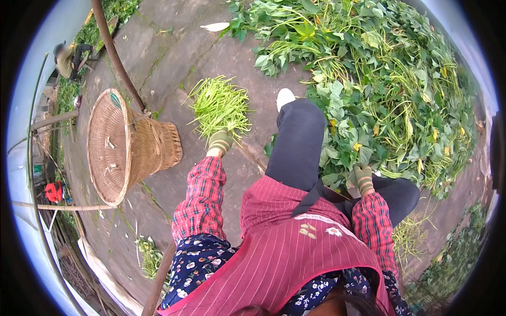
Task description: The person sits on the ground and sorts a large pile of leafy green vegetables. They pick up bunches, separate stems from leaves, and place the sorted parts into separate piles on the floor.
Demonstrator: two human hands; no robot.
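My left hand (221, 142), in a green striped glove, is at the near edge of a small pile of light green stems (219, 104) on the ground; its fingers are partly hidden, so a grip cannot be made out. My right hand (363, 179), in a similar glove, is beside my bent right leg, at the near edge of a large heap of leafy green vines (383, 91). Leaves cover its fingertips, and whether it holds any is unclear. Some yellow leaves show among the vines.
A woven wicker basket (152, 146) lies tipped on its side at the left, beside a wooden pole (114, 47). A person (70, 59) sits at the far upper left. A red item (54, 192) is at the left edge. More stems (150, 256) lie at the lower left.
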